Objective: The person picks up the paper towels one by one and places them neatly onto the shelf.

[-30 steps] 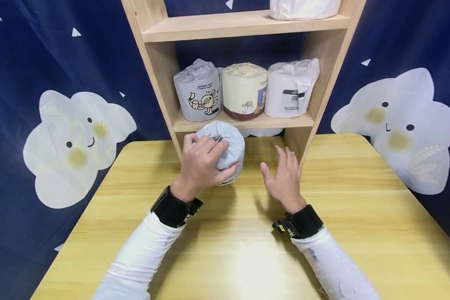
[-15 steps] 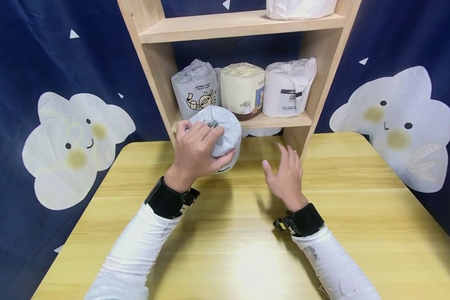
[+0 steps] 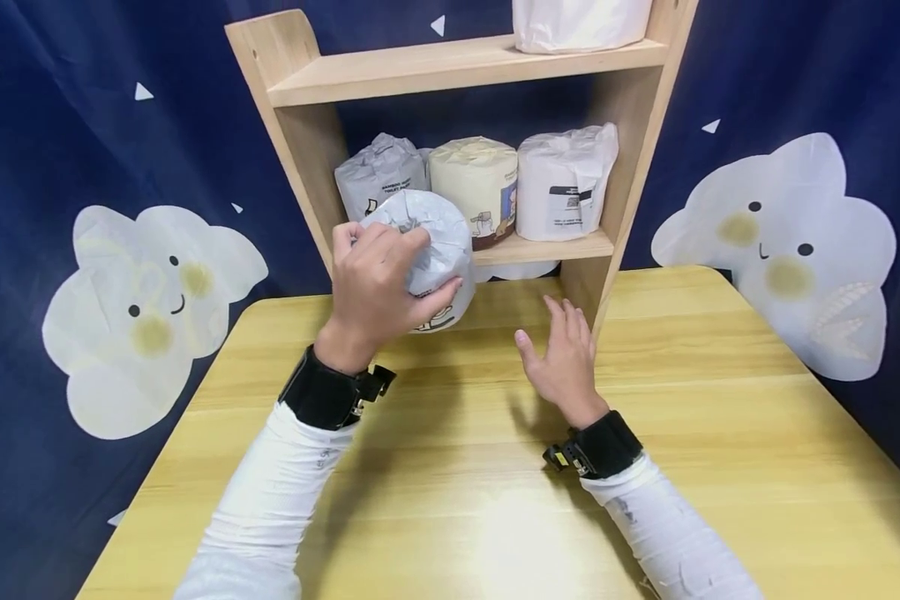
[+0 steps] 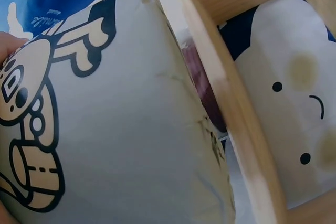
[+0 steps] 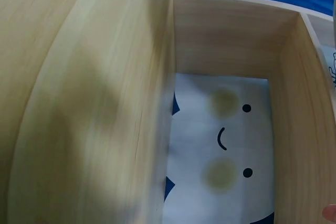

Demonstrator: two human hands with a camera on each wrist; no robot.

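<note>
Wooden shelf (image 3: 450,71) holding three wrapped rolls, left hand (image 3: 375,287) gripping grey cartoon-printed roll (image 3: 431,242) — right hand (image 3: 562,362) spread, empty

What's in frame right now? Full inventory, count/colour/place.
held roll: 1, grey wrapper with cartoon print, in the left hand, in front of the middle shelf
grey roll: 1, grey wrapper, middle shelf, left
cream roll: 1, cream with brown band, middle shelf, centre
white roll: 1, white wrapper, middle shelf, right
top roll: 1, white, upper shelf, cut off by the frame
shelf unit: 1, light wood, at the table's back edge
table: 1, yellow wood grain
backdrop: 1, navy with white smiling clouds
left hand: grips the held roll; black wrist strap, white sleeve
right hand: fingers relaxed, holds nothing, over the table near the shelf unit
</note>
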